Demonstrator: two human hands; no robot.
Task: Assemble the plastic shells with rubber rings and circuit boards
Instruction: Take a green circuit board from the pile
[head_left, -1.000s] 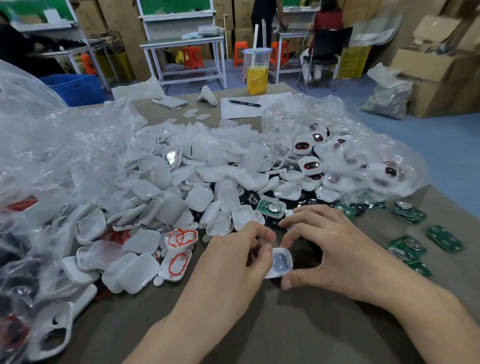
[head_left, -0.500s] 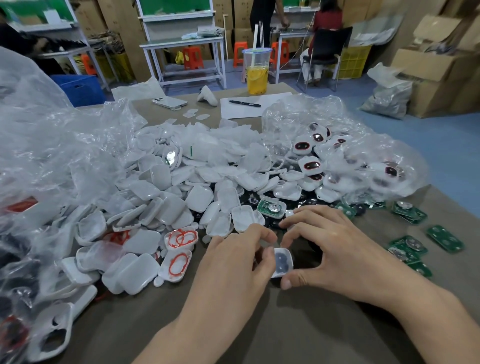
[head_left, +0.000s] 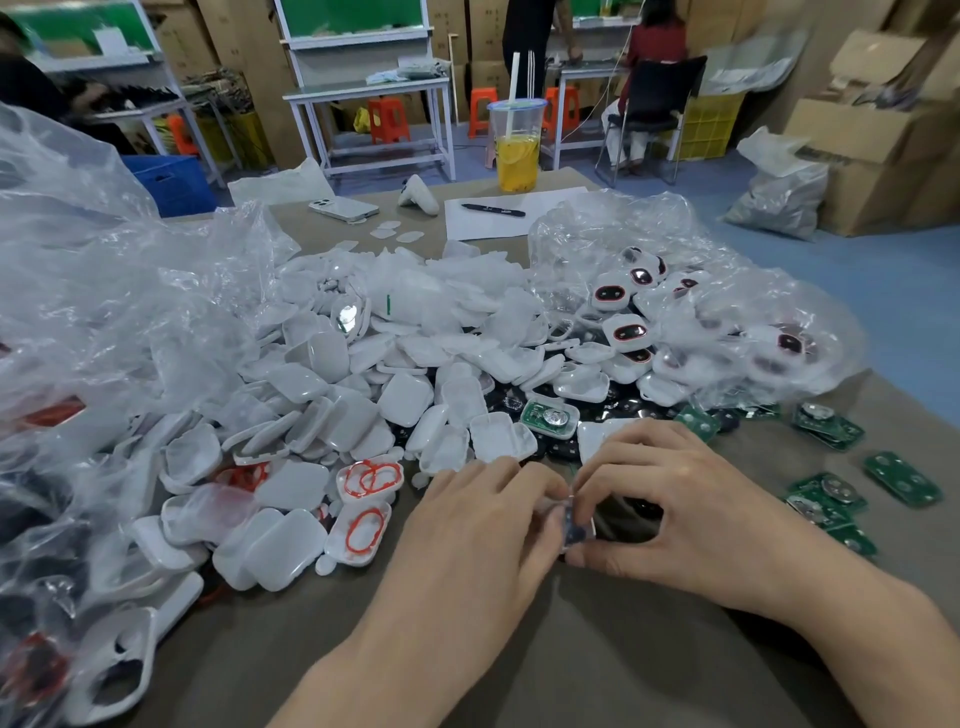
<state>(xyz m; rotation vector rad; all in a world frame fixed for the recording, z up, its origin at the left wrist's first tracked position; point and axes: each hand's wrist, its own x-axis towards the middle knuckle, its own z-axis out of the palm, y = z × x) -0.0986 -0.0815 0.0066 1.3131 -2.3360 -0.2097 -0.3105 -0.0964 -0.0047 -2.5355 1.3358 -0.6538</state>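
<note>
While leaning over the brown bench (head_left: 571, 649), looking down on a big crumpled clear bag (head_left: 104, 312) at the left, then a wide heap of white shells (head_left: 363, 395) across the middle. Off to the right, lying loose and flat: green circuit boards (head_left: 826, 499). Just left of the grips, two open shells with red rings (head_left: 363, 530) inside. Down front, left grip (head_left: 483, 525) and right grip (head_left: 691, 514) meeting fingertip to fingertip, both curled tight, pinching one small shell (head_left: 577, 530) between them, low over the bench at the heap's near edge. Mostly hidden by fingers; contents impossible to tell.
</note>
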